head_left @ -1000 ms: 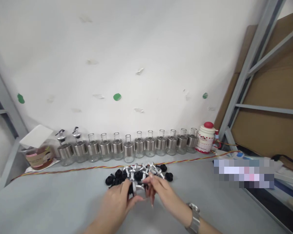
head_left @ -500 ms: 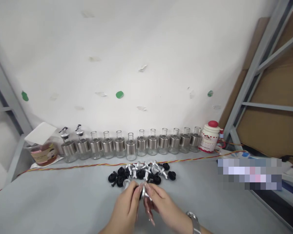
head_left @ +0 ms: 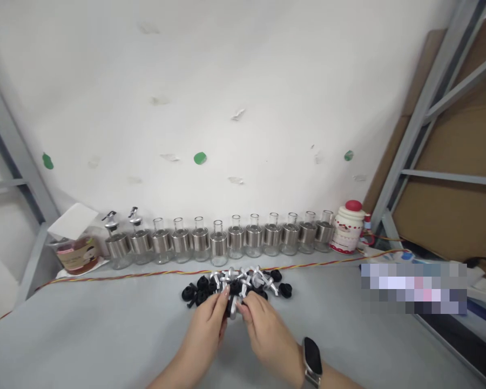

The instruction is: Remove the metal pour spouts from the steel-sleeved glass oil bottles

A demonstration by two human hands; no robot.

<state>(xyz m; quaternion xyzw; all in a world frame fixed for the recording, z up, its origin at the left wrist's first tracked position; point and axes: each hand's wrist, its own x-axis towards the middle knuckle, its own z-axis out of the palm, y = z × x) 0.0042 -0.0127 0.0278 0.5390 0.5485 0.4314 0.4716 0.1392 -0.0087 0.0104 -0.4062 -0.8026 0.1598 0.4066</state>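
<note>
My left hand (head_left: 206,327) is closed around the black part of a bottle pourer (head_left: 234,308), whose silver disc faces right. From the other side, my right hand (head_left: 269,329) pinches the pourer's silver end, its fingertips mostly hiding that end. Just beyond both hands lies a heap of loose silver pourer tops (head_left: 257,278) and black stoppers (head_left: 188,293). Behind the heap stands a row of several glass bottles (head_left: 218,244) with metal sleeves. At the row's left end, two bottles carry silver-and-black pourers (head_left: 135,217); the others have bare necks.
A red-and-yellow twisted cord (head_left: 146,275) runs across the grey table (head_left: 117,329) in front of the bottles. A plastic cup with a brown label (head_left: 79,259) stands left, a white jar with a red lid (head_left: 346,229) right. Metal shelf posts (head_left: 419,116) flank the white wall.
Both hands have shifted slightly forward toward the heap. My right wrist has turned, so the watch face shows, and its fingers have curled in around the silver end.
</note>
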